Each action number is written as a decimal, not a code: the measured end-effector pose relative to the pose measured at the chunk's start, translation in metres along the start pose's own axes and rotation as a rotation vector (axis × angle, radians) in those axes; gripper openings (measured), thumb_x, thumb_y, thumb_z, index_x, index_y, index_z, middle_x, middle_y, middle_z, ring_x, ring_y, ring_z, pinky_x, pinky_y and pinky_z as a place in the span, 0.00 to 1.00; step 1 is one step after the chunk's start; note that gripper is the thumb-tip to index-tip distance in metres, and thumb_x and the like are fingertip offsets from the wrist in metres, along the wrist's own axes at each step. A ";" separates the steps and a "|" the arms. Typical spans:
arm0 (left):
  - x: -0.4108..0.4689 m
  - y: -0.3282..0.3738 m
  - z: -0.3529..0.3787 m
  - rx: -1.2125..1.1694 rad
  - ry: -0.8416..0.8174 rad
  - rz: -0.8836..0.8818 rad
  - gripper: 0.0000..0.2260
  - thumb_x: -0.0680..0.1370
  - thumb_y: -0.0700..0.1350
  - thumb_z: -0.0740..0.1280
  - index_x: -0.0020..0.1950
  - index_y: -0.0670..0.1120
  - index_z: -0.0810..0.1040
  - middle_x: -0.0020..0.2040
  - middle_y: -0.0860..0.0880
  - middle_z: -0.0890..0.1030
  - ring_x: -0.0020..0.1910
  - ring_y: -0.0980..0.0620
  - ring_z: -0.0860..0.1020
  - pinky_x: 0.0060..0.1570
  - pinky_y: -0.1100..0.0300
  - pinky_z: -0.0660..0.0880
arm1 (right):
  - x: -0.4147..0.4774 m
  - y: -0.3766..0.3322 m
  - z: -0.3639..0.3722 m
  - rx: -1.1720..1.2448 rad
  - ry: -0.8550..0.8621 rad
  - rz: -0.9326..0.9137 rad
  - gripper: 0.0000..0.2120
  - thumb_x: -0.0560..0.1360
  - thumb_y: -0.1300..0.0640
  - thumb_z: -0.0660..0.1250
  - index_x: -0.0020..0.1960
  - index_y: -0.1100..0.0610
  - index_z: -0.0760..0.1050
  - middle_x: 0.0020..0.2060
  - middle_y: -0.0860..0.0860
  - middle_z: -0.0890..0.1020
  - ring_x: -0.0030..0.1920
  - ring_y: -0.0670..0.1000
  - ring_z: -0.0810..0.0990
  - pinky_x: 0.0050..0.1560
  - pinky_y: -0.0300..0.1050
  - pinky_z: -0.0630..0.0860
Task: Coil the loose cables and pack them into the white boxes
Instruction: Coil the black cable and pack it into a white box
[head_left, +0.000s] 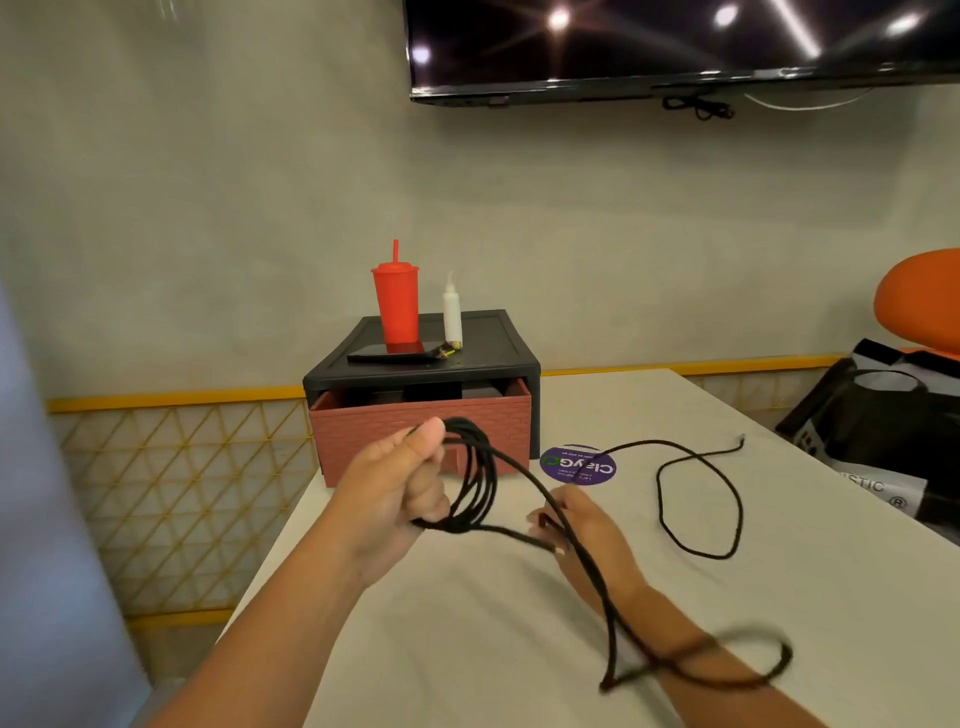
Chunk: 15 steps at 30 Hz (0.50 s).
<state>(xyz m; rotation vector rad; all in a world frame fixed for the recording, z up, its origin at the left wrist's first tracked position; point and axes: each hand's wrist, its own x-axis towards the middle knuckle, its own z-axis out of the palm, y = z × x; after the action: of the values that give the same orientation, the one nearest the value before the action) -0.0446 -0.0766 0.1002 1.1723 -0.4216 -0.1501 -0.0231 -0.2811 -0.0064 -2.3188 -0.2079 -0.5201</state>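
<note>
My left hand (400, 483) holds several loops of a black cable (475, 478) upright above the white table (467, 623), thumb pressed on top of the coil. From the coil a strand runs down to my right hand (576, 530), which pinches it just above the table. Another strand crosses my right wrist and loops near the front edge, blurred. A loose cable length (698, 499) lies curled on the table to the right, its plug end pointing toward the far right. No white box is in view.
A black drawer unit (498, 358) with a brick-red drawer stands at the table's far end, carrying a red cup (396, 304), a white bottle (452, 312) and a phone. A purple round sticker (577, 464) lies beside it. Black bags (883, 426) sit at the right.
</note>
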 end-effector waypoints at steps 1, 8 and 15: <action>0.002 0.000 -0.002 -0.020 0.054 0.019 0.13 0.72 0.48 0.65 0.34 0.43 0.67 0.18 0.55 0.58 0.17 0.59 0.55 0.20 0.67 0.57 | -0.008 -0.002 0.007 0.085 -0.041 0.039 0.08 0.76 0.63 0.63 0.52 0.65 0.76 0.40 0.44 0.77 0.42 0.42 0.78 0.47 0.36 0.75; 0.009 -0.007 -0.029 0.044 0.362 0.095 0.14 0.80 0.45 0.59 0.34 0.46 0.66 0.19 0.56 0.58 0.18 0.60 0.56 0.19 0.68 0.58 | -0.032 -0.013 -0.001 0.545 -0.123 0.197 0.15 0.69 0.73 0.67 0.39 0.53 0.79 0.26 0.45 0.74 0.29 0.41 0.72 0.38 0.31 0.71; 0.007 -0.019 -0.033 0.220 0.410 0.064 0.13 0.79 0.44 0.62 0.36 0.46 0.67 0.21 0.57 0.58 0.21 0.58 0.55 0.28 0.61 0.55 | -0.012 0.017 -0.062 -0.017 0.062 0.182 0.18 0.74 0.71 0.60 0.47 0.49 0.78 0.32 0.42 0.81 0.39 0.45 0.78 0.42 0.34 0.71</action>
<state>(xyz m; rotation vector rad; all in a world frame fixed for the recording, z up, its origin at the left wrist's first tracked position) -0.0228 -0.0580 0.0739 1.3655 -0.1138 0.1952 -0.0483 -0.3365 0.0175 -2.3062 0.0374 -0.5022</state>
